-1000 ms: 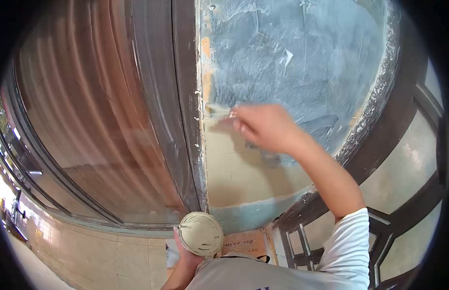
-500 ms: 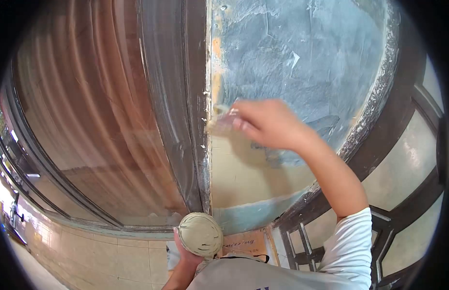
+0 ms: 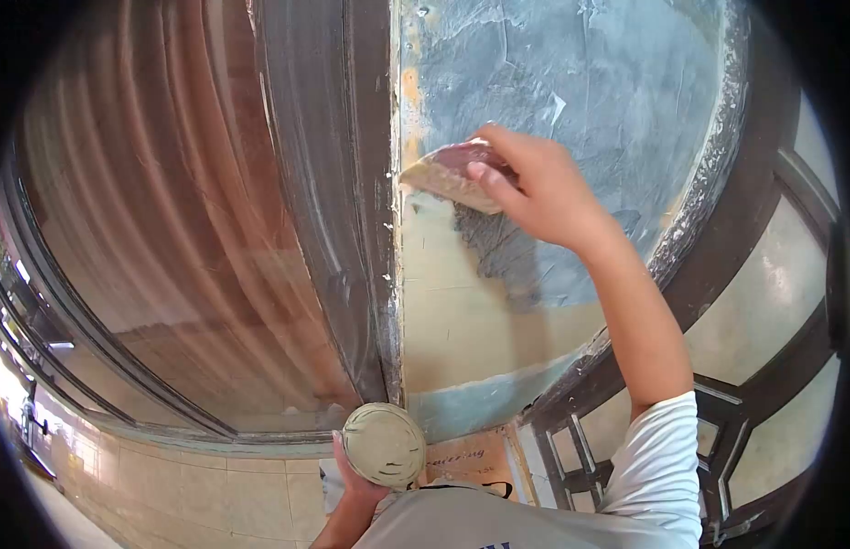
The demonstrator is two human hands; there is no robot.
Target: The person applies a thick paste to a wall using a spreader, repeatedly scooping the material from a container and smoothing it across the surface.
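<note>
My right hand (image 3: 539, 188) grips a flat reddish-purple putty spreader (image 3: 457, 169) smeared with beige putty. The spreader's broad edge lies against the wall (image 3: 571, 82), beside the dark wooden frame. Below the spreader is a beige coated area (image 3: 462, 302), with rough grey-blue surface above and to its right. Low in the view, my left hand (image 3: 355, 480) is wrapped round a round container (image 3: 385, 445) with a beige, streaked top. The container is close to my body; its sides and most of my fingers are hidden beneath it.
Left of the wall stands a dark wooden post (image 3: 329, 229) and a glass pane with a brown curtain (image 3: 160, 238) behind it. A dark panelled door (image 3: 759, 284) is at the right. Printed cardboard (image 3: 462, 462) lies on the tiled floor (image 3: 219, 494).
My right hand has moved up with the spreader, which is now tilted and seen more clearly. More of the beige area shows below it. The left hand and container have barely shifted.
</note>
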